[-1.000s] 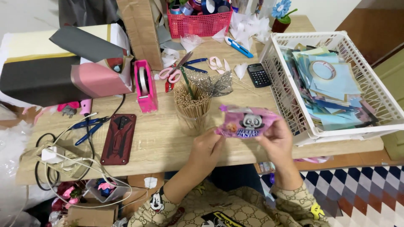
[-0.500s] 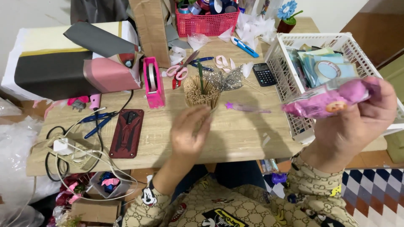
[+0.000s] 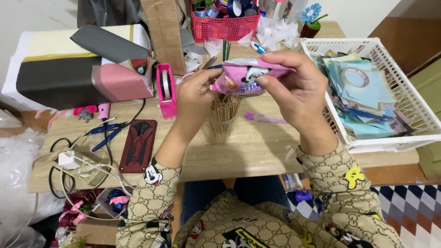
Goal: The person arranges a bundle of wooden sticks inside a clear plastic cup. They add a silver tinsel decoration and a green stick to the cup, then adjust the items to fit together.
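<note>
Both hands held a small pink snack packet (image 3: 245, 76) up above the wooden table (image 3: 257, 151), just over a clear cup of wooden sticks (image 3: 223, 117); the packet's long axis ran roughly left to right, tilted a little so that its right end sat higher, with its printed face turned toward the camera; that face showed cartoon artwork in pink, white and dark tones. The left hand (image 3: 195, 96) pinched the packet's left end between thumb and fingers, clenched on the wrapper; the right hand (image 3: 298, 89) gripped the right end and top edge, its fingers curled over the seam and its thumb underneath.

To the left stood a pink tape dispenser (image 3: 165, 89), upright and narrow; nearer the table's front edge lay a dark red phone case (image 3: 138, 145), flat, its long axis running away from the person; beside it were blue-handled pliers (image 3: 108, 133) and a tangle of white cable (image 3: 78, 167). A large box wrapped in black, cream and pink paper (image 3: 78, 69) filled the far left corner; a red plastic basket (image 3: 223, 27) sat at the back; a white perforated basket (image 3: 404, 96) at the right held a heap of blue and pale paper sheets (image 3: 358, 96). A slim purple pen (image 3: 266, 118) lay on the table below the right hand.
</note>
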